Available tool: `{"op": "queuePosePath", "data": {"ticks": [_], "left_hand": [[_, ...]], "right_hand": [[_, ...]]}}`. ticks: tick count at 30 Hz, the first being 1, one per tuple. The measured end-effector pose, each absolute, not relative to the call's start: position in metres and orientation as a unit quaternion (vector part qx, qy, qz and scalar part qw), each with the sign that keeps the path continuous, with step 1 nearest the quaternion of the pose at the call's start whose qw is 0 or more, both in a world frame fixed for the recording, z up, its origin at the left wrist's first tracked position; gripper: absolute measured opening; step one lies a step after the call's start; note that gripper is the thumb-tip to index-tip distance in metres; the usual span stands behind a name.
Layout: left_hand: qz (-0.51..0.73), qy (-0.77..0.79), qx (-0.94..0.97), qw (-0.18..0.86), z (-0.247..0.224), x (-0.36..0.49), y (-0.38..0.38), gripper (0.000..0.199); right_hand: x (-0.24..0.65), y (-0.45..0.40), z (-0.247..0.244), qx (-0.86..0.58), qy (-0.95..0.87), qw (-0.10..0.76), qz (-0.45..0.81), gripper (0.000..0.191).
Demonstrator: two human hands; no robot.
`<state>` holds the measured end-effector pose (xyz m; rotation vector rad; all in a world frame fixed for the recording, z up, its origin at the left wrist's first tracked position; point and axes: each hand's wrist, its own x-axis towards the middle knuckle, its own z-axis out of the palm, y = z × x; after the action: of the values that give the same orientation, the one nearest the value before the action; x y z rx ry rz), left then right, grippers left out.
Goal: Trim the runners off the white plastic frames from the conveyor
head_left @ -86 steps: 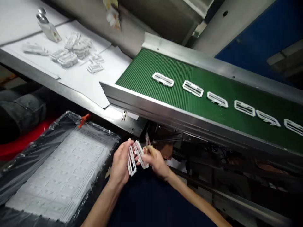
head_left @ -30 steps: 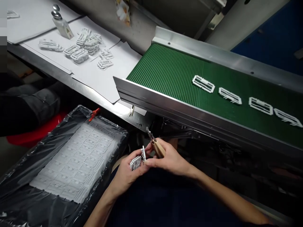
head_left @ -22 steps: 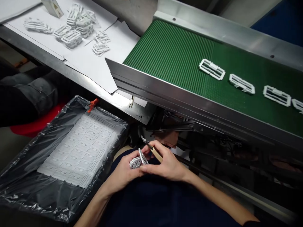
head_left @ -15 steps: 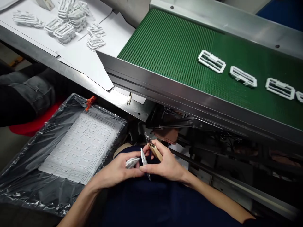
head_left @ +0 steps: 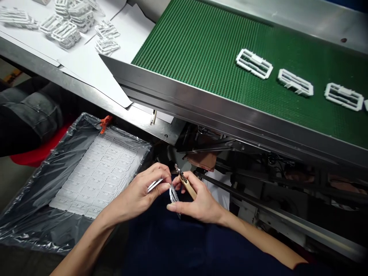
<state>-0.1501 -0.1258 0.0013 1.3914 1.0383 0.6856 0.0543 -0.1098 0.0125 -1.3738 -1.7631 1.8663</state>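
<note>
My left hand (head_left: 140,191) is closed on a thin white plastic frame (head_left: 154,185), mostly covered by the fingers. Its thumb and fingertips meet the top of another white plastic frame (head_left: 173,194), which my right hand (head_left: 202,203) pinches on edge over my lap. The same right hand also keeps a pair of nippers (head_left: 187,186) with tan handles against the palm, metal jaws pointing up and away from me. How many pieces the left hand holds I cannot tell.
A green conveyor belt (head_left: 201,50) behind a metal side rail carries several white frames (head_left: 254,64). Stacks of frames (head_left: 66,34) lie on white sheets at back left. Below, a plastic-lined tray (head_left: 28,214) holds a grey moulded sheet (head_left: 94,176) beside an orange clip (head_left: 105,123). Someone's dark-clothed leg (head_left: 37,111) is at left.
My left hand has risen and closed in on the frame in my right hand, its fingertips now at that frame's top. The camera view has shifted slightly.
</note>
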Motion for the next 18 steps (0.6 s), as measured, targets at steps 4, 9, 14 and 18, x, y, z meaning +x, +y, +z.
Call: {"op": "queuePosePath", "data": {"ticks": [4, 9, 14, 18], "left_hand": [[0.290, 0.433, 0.611, 0.596, 0.003, -0.148, -0.124, 0.010], [0.290, 0.422, 0.528, 0.678, 0.003, -0.142, -0.122, 0.015], [0.267, 0.435, 0.496, 0.703, 0.002, -0.140, -0.121, 0.019], [0.248, 0.429, 0.497, 0.712, 0.004, -0.138, -0.117, 0.023]], "right_hand": [[0.055, -0.111, 0.011, -0.459, -0.608, 0.105, 0.639, 0.053], [0.056, -0.109, 0.012, -0.455, -0.630, 0.086, 0.624, 0.052], [0.074, -0.084, 0.027, -0.404, -0.722, 0.030, 0.561, 0.038], [0.095, -0.055, 0.048, -0.347, -0.839, -0.065, 0.414, 0.023]]}}
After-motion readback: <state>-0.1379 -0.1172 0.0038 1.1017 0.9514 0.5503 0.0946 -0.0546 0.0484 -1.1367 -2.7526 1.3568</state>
